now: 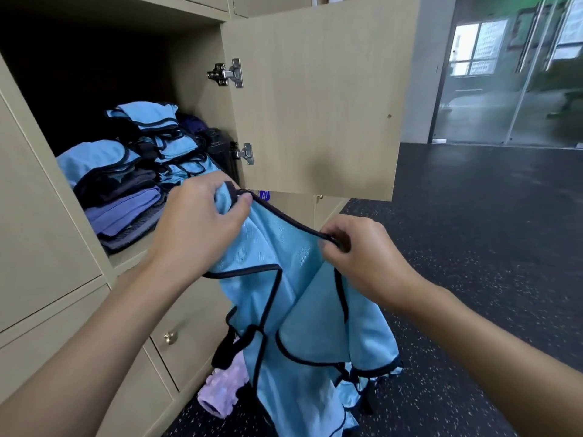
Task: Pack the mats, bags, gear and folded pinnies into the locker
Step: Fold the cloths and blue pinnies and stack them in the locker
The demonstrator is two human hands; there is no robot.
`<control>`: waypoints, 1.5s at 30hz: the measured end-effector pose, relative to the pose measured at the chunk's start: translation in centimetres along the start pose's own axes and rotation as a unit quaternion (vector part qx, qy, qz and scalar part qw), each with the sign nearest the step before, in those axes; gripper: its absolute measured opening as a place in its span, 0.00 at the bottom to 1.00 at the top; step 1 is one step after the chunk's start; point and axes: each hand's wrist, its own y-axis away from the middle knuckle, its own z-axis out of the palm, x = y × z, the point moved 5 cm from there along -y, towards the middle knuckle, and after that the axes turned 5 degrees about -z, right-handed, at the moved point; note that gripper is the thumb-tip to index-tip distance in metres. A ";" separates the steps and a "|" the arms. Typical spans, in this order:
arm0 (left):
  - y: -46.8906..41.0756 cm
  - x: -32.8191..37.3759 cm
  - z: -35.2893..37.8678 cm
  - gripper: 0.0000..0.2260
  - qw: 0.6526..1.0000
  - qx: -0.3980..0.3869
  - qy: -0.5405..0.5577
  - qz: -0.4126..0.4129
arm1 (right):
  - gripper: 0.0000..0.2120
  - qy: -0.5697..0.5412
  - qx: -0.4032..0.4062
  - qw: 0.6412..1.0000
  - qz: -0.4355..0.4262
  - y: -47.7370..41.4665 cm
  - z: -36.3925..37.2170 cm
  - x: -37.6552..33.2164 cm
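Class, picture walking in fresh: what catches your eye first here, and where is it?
A blue pinny hangs unfolded at centre, gripped along its dark trim by the left hand and right hand. Behind, upper left, the open locker holds stacks of folded pinnies. A pink roller lies on the floor below.

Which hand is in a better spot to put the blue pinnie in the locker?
Probably the left hand: it grips the blue pinnie right at the open locker, beside the folded pinnies. The right hand holds it farther from the opening.
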 end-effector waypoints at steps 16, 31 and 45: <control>1.1 -0.2 3.6 0.07 0.986 -0.162 0.004 0.042 | 0.03 -0.107 -0.076 0.991 0.013 0.2 0.5 -0.2; 3.0 0.9 5.0 0.05 0.948 -0.281 0.145 -0.025 | 0.03 -0.188 -0.081 0.978 0.031 0.5 -0.2 -0.1; 3.5 1.9 4.3 0.13 0.950 -0.273 0.148 0.029 | 0.04 -0.256 0.049 0.963 0.069 0.5 -2.1 0.4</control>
